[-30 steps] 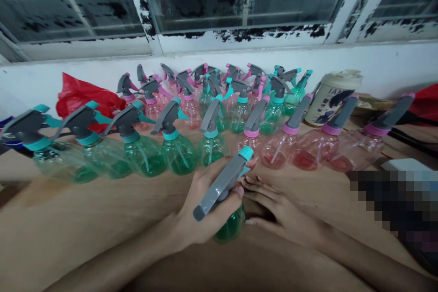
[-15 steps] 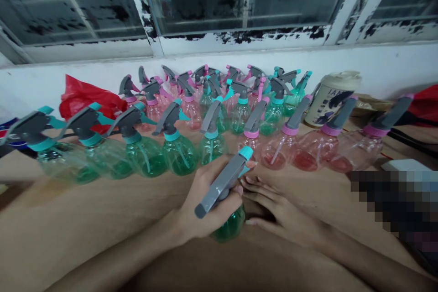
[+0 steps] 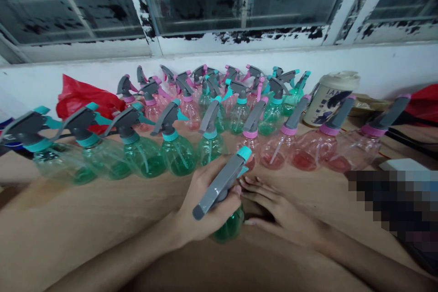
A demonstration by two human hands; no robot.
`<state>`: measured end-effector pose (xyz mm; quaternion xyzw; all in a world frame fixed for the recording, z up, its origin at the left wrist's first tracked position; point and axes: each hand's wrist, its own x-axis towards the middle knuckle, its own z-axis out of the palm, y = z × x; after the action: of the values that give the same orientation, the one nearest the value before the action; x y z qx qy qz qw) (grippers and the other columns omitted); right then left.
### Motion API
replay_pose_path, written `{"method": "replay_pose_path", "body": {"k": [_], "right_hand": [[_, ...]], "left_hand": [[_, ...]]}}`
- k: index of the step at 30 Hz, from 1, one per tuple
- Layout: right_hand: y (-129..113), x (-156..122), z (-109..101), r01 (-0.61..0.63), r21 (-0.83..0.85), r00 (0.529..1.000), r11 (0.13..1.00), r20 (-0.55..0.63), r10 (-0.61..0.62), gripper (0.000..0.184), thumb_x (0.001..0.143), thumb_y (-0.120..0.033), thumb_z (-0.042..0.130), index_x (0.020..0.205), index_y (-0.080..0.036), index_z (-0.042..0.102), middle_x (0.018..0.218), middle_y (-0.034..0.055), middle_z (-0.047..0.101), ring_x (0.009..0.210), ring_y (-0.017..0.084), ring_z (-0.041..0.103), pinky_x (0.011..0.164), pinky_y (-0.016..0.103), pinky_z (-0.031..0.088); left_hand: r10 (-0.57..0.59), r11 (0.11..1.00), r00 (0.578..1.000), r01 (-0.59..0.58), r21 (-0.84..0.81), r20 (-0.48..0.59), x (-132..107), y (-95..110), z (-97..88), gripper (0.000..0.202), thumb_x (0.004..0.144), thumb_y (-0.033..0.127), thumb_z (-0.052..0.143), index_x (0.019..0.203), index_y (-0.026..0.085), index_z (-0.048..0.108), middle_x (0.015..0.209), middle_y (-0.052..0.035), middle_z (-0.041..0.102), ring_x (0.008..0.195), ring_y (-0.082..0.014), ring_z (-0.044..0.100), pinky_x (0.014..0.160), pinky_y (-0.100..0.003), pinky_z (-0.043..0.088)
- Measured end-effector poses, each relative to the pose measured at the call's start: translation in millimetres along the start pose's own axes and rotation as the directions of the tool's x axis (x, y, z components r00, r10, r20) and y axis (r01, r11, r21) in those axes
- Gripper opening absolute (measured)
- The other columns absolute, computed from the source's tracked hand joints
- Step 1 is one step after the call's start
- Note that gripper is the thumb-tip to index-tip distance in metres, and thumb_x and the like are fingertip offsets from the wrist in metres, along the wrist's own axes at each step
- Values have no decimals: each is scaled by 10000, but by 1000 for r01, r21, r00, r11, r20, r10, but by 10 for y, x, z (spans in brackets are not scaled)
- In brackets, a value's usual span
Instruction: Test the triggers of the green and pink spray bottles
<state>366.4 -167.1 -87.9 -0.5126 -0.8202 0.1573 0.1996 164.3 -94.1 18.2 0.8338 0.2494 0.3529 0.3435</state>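
Observation:
My left hand [image 3: 205,200] is wrapped around the neck of a green spray bottle [image 3: 228,229], below its grey head with a turquoise nozzle. The nozzle points away from me, up and to the right. Part of the bottle is hidden by the hand. Just right of it, my right hand [image 3: 278,205] rests on the table with its fingers stretched out, holding nothing; whether its fingertips touch the bottle I cannot tell. Ahead stands a row of spray bottles, green ones [image 3: 178,155] on the left and pink ones [image 3: 304,153] on the right.
More spray bottles [image 3: 239,116] crowd behind the front row, before the white wall. A red plastic bag [image 3: 80,100] lies at the back left. A printed cream cup [image 3: 328,100] leans at the back right, near dark cables [image 3: 414,143] and a white object [image 3: 407,164].
The view has shifted very slightly. Both hands and the held spray bottle stay in nearly the same place.

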Motion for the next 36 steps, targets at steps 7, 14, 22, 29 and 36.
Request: {"method": "replay_pose_path", "body": {"k": [7,14,22,29,36], "right_hand": [[-4,-2,-9,-21,-24,999,999,28,21,619,923,-561,467,1435,-219,397,1500,41,423,1408,225,319,1165,490,275],[0,0,-2,-19,-7,1000,1000,3,19,595,915,-550,492,1405,-215,444,1484,60,447,1401,234,335,1160,481,285],[-31,-2,-29,-31,7,999,1000,-14,31,579,908,-535,514,1395,-224,464,1482,61,448,1397,242,343,1155,476,296],[-31,4,-49,4,15,1000,1000,-22,-4,603,916,-513,515,1439,-232,402,1490,59,436,1398,241,343,1156,479,292],[-15,3,-36,2,47,999,999,-38,0,594,906,-509,537,1427,-249,420,1485,57,442,1392,248,354,1146,487,308]], "left_hand": [[58,998,998,-58,-17,12,18,-20,-9,96,719,169,501,754,233,563,732,10,625,643,-158,616,636,-282,535],[57,998,998,-57,-11,40,66,43,-27,98,770,186,528,832,229,591,785,2,646,670,-153,629,645,-273,524],[53,997,999,-52,-56,13,62,47,4,145,738,203,608,882,221,612,812,-5,664,678,-158,653,649,-282,544],[53,998,998,-53,-34,25,67,26,-4,406,713,202,639,1117,242,616,953,-33,711,796,-196,687,768,-330,570],[-9,1000,998,9,-4,57,47,29,-9,446,718,264,633,1162,245,603,890,-26,724,604,-176,655,614,-308,581]]}}
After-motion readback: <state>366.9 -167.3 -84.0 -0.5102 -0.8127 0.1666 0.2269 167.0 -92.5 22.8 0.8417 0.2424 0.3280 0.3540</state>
